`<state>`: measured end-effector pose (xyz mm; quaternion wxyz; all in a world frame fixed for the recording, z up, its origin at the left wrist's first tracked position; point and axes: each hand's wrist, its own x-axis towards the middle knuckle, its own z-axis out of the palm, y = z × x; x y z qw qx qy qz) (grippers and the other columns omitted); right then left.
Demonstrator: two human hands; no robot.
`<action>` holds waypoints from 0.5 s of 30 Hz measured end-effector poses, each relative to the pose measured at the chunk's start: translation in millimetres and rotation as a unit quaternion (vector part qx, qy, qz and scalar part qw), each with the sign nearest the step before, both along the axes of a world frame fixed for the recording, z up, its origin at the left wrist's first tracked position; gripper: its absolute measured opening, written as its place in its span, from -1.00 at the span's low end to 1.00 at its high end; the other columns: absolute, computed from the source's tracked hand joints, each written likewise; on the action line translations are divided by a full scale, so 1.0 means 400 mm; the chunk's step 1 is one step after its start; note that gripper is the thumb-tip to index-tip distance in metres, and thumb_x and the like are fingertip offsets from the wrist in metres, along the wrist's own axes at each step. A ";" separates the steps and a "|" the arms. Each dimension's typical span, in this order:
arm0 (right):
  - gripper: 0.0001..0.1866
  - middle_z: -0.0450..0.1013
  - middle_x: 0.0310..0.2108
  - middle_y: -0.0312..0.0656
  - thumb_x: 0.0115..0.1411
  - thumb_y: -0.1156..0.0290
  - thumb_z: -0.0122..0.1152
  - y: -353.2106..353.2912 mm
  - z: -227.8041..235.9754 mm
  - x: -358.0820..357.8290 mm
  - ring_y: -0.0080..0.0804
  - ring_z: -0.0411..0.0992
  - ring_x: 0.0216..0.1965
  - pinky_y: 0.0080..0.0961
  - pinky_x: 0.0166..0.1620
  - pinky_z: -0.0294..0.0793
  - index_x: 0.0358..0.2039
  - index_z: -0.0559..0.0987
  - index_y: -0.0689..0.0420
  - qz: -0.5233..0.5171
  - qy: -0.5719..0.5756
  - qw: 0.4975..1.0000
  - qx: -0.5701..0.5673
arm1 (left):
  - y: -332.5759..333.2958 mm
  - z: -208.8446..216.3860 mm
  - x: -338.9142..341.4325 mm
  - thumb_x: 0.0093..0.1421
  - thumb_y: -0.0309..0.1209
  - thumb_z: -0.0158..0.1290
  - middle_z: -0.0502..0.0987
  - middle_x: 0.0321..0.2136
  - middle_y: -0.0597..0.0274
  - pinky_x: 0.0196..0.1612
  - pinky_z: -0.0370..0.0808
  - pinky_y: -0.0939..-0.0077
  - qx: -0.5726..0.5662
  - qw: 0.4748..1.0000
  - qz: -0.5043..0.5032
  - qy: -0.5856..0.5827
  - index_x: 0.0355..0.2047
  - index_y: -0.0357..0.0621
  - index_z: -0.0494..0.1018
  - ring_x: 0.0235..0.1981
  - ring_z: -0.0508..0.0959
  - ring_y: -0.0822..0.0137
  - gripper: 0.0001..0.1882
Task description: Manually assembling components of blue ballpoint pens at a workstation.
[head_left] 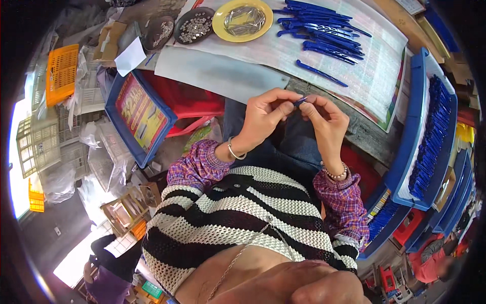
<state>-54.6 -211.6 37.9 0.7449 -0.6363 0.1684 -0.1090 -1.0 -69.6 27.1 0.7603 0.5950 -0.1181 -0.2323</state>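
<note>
My left hand (268, 115) and my right hand (328, 117) meet over the front edge of the table, above my lap. Fingertips of both are pinched on a small, dark blue slender piece (302, 101), largely covered by the fingers. Just beyond them, a single long blue plastic strip (322, 74) lies on the white foam sheet (377, 83). Farther back is a pile of similar blue strips (324, 30). Left of that pile stands a yellow plate (218, 25) with thin silver pins in it. Beside it, a dark bowl (190, 41) contains small metal parts.
A blue crate (418, 76) full of blue strips stands at the right. On the left are a blue tray (168, 120) with a printed sheet, a red stool (185, 101) and an orange crate (63, 75). Other people (109, 276) are at the lower left and lower right.
</note>
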 end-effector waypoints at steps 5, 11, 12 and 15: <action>-0.85 0.50 -0.49 -0.30 0.09 0.55 0.24 0.004 0.010 0.003 -0.65 0.41 -0.50 -0.74 -0.41 0.41 -0.31 0.58 0.33 0.004 0.028 0.999 0.020 | 0.005 -0.020 -0.001 0.17 -0.57 0.04 0.48 -0.45 0.36 -0.44 0.32 0.74 0.018 0.999 0.016 -0.037 -0.20 -0.24 0.50 -0.50 0.37 0.60 -0.82; -0.83 0.50 -0.49 -0.25 0.11 0.56 0.21 0.001 0.005 -0.001 -0.61 0.41 -0.52 -0.71 -0.41 0.41 -0.28 0.57 0.36 0.012 0.033 0.999 0.038 | -0.001 -0.029 -0.001 0.16 -0.60 0.04 0.47 -0.45 0.37 -0.45 0.33 0.75 0.019 0.996 0.028 -0.077 -0.21 -0.24 0.51 -0.51 0.37 0.61 -0.81; -0.83 0.50 -0.49 -0.24 0.11 0.56 0.21 0.003 0.006 -0.001 -0.61 0.41 -0.52 -0.70 -0.41 0.42 -0.28 0.57 0.36 0.009 0.035 0.998 0.048 | -0.002 -0.030 0.000 0.15 -0.61 0.04 0.47 -0.46 0.38 -0.47 0.32 0.76 0.015 0.996 0.033 -0.080 -0.22 -0.24 0.51 -0.53 0.38 0.63 -0.82; -0.83 0.50 -0.48 -0.23 0.11 0.57 0.20 0.002 0.005 -0.003 -0.60 0.42 -0.51 -0.68 -0.40 0.44 -0.27 0.56 0.36 0.006 0.034 0.997 0.062 | -0.006 -0.022 -0.002 0.16 -0.60 0.03 0.49 -0.46 0.39 -0.48 0.32 0.75 -0.016 1.000 0.021 -0.009 -0.22 -0.24 0.51 -0.53 0.38 0.63 -0.82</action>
